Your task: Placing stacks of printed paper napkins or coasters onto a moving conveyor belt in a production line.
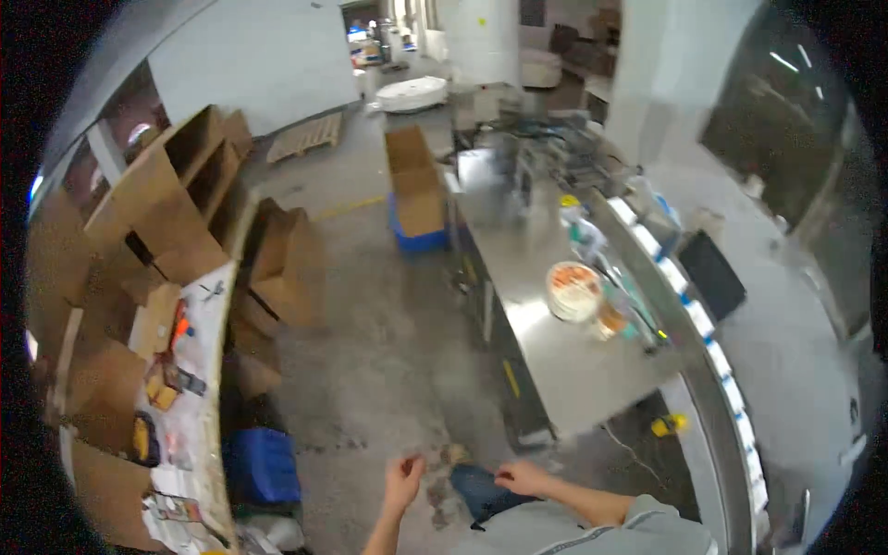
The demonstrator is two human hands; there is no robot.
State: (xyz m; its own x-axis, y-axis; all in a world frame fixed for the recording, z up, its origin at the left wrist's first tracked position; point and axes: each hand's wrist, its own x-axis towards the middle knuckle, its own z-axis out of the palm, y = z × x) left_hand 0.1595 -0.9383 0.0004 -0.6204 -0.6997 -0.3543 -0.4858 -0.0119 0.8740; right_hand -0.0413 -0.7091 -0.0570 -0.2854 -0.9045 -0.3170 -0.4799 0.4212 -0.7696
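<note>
My left hand [403, 478] hangs above the concrete floor, its fingers curled in loosely. My right hand [523, 478] is in front of my body beside my dark trouser leg [483, 497], also with fingers curled. Nothing shows in either hand, and neither touches a surface. To the right, a steel worktable [583, 388] is the nearest furniture to my right hand. On it stands a round white tub [573, 292] with orange and white contents, next to a small amber container [610, 322]. The picture is smeared by motion.
A long bench [208, 342] on the left carries cardboard boxes and tools. A blue bin [264, 465] stands under it. Ahead, a tall carton [416, 185] sits in a blue crate [407, 239]. A wooden pallet [305, 137] lies farther off. A yellow tool [670, 425] is below the worktable's right end.
</note>
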